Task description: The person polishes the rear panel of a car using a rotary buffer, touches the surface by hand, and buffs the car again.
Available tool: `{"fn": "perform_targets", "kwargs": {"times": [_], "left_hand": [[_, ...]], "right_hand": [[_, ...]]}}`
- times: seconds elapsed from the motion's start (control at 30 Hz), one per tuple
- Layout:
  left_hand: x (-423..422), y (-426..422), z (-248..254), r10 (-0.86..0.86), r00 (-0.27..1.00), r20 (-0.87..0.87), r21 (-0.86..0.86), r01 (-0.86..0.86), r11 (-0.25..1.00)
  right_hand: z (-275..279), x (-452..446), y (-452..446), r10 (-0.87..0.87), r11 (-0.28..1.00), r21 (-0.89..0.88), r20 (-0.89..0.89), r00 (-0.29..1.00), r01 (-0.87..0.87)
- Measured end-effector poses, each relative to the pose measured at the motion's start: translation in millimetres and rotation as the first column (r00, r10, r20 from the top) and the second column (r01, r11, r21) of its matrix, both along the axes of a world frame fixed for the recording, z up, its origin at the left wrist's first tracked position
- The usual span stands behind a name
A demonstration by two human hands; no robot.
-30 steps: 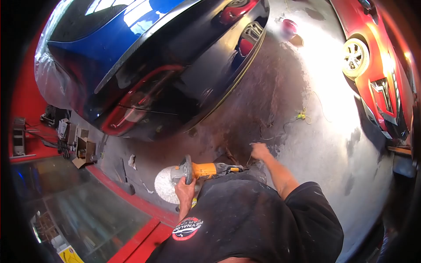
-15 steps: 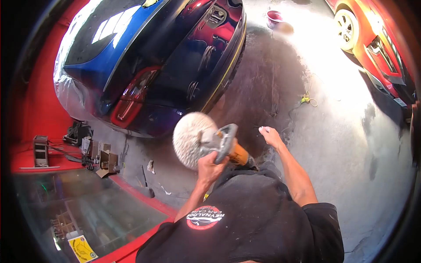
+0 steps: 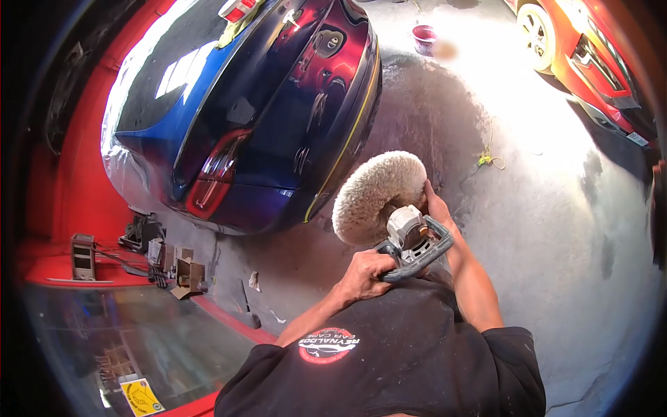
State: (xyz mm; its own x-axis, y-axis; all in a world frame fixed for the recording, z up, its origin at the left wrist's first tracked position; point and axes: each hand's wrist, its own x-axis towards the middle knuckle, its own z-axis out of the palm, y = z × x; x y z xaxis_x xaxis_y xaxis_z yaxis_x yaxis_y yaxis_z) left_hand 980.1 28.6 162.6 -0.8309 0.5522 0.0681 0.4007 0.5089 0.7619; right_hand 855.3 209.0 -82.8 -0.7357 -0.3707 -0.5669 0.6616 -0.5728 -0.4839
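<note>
My left hand [image 3: 368, 274] is wrapped around the grey loop handle of a rotary polisher [image 3: 406, 226]. A round, fluffy wool pad [image 3: 375, 191] is fitted to the polisher's head, tilted with its edge up toward the floor area ahead. At the pad's right edge is my right hand [image 3: 439, 207], one digit lying along the rim while the other fingers are hidden behind the pad. The polisher's body is mostly out of sight beneath the handle and my shirt. Ahead on the left stands a dark blue car [image 3: 278, 139], its tail light and rear end nearest me.
A red bucket [image 3: 424, 39] stands on the floor ahead. An orange-red car [image 3: 590, 62] is at the upper right. Yellow-green cord [image 3: 486, 160] lies on the concrete. A glass-topped red counter [image 3: 201, 333] and a cardboard box [image 3: 187, 274] are at left.
The polisher has moved right and turned, bringing its pad across to my right hand. Before, my right hand was apart from it, closed with a small dark tip showing. The view has shifted slightly.
</note>
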Motion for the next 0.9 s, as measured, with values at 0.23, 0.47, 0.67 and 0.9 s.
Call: {"fn": "perform_targets", "kwargs": {"times": [0.23, 0.47, 0.67, 0.9], "left_hand": [[-8.8, -2.6, -4.0, -0.026, 0.998, 0.058, -0.042, 0.028, 0.999], [-28.1, -2.5, -18.7, 0.207, 0.960, 0.187, -0.079, -0.195, 0.978], [-50.7, -21.4, -29.3, 0.374, 0.890, 0.261, -0.088, -0.364, 0.927], [-102.7, -115.5, -54.9, 0.525, 0.810, 0.263, -0.057, -0.530, 0.846]], "right_hand": [[17.1, 44.1, 25.1, 0.029, 0.998, 0.055, -0.083, 0.996, -0.025], [-32.5, 163.7, 12.7, 0.190, 0.982, -0.037, 0.147, 0.971, -0.186], [-36.5, 196.2, -1.5, 0.233, 0.972, -0.008, -0.021, 0.972, -0.233], [-8.0, 165.5, -69.6, 0.284, 0.950, 0.172, -0.145, 0.948, -0.259]]}}
